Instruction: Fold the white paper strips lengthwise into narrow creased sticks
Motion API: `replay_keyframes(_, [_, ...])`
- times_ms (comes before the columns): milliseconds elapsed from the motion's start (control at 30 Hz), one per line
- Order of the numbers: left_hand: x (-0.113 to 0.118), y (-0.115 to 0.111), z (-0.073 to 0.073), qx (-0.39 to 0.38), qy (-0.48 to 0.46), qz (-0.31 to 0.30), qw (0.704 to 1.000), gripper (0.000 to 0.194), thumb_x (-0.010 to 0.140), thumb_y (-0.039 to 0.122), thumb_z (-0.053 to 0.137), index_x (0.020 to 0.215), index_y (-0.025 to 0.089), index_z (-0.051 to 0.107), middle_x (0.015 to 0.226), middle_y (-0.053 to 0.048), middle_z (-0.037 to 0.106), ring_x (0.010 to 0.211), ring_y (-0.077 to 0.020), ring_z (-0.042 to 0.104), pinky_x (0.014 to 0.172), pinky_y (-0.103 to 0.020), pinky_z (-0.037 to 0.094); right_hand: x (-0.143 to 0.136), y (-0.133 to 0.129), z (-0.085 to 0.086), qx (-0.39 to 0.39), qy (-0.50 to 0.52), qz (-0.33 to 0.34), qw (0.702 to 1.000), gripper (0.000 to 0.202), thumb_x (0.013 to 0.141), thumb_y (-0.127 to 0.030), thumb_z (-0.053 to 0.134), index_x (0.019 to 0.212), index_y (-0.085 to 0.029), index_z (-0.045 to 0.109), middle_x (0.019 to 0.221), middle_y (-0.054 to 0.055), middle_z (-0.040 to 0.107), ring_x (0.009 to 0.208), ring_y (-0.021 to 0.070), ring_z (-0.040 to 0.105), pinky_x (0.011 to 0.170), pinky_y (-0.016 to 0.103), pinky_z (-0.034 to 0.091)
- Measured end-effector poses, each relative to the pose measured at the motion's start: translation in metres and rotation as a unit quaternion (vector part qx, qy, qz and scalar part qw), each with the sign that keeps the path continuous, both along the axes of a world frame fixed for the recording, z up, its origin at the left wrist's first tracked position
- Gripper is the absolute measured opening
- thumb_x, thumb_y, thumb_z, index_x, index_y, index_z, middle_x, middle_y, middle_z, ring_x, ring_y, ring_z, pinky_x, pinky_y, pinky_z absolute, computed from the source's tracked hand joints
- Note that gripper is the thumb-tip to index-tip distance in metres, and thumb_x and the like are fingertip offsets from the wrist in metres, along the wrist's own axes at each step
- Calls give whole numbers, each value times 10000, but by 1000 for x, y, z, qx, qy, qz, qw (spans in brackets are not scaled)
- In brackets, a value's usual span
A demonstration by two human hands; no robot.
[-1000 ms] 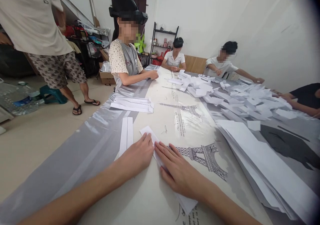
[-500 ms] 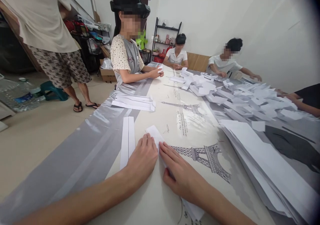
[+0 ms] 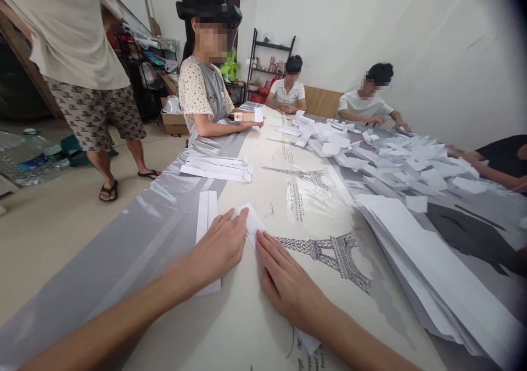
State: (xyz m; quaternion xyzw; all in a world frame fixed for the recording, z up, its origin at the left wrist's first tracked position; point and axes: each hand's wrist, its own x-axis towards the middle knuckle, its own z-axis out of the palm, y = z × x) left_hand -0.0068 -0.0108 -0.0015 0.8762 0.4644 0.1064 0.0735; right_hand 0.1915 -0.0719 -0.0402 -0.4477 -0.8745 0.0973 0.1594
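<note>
A folded white paper strip lies slantwise on the table in front of me, partly hidden under my fingers. My left hand grips its left edge near the far end, with the index finger along the paper and the thumb out of sight. Flat on the strip's right side rests my right hand, fingers stretched out together. Left of my left hand are long white paper strips, partly covered by that hand and forearm. Another piece of white paper shows beneath my right forearm.
The tablecloth bears Eiffel Tower prints. More strips lie farther off. On the right are a stack of long paper and a heap of folded pieces. Several people surround the table; one holds a wooden block with white paper.
My left hand has shifted left and its index finger has straightened along the strip. My right hand stays on the paper. The person across now shows a wooden block with paper.
</note>
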Motion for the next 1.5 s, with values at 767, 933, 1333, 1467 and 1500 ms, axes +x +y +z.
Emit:
replay_keyframes(767, [7,-13,-22,197,169,-134,956,448,920,28,416,1361,22,497,1428,-220,565,1327,-322,549,1081,-428,482,-5,4,-6,-4,56,-17,998,613,964,-48,383,1572,-123,371,1612,114,380,1510,251,329,1238,501,342])
replay_keyframes(933, [5,-13,-15,132,174,-140,966,365,907,7,437,1247,16,568,1315,-219,637,1223,-304,619,1027,-417,520,-5,5,1,-13,67,-17,998,575,970,-75,399,1542,-129,431,1575,112,442,1481,271,390,1211,534,379])
replay_keyframes(1333, [-4,5,-11,106,59,-151,981,178,1022,140,476,976,168,646,1053,-89,677,1086,-231,603,949,-360,493,-1,8,14,-41,62,-15,997,499,950,-80,439,1430,-107,574,1517,121,521,1434,280,466,1191,546,401])
replay_keyframes(1467, [-6,9,-9,102,35,-166,980,213,1036,174,462,1002,179,672,1100,-82,676,1128,-229,579,1013,-382,449,13,11,20,-57,46,7,997,526,934,-70,451,1441,-147,568,1515,96,527,1429,256,474,1203,531,386])
replay_keyframes(1500, [-6,10,-8,96,22,-163,982,228,1044,187,449,1019,182,676,1137,-81,671,1140,-224,578,1014,-377,449,17,13,22,-61,44,13,997,525,934,-72,457,1438,-157,573,1513,89,530,1428,251,477,1200,524,392])
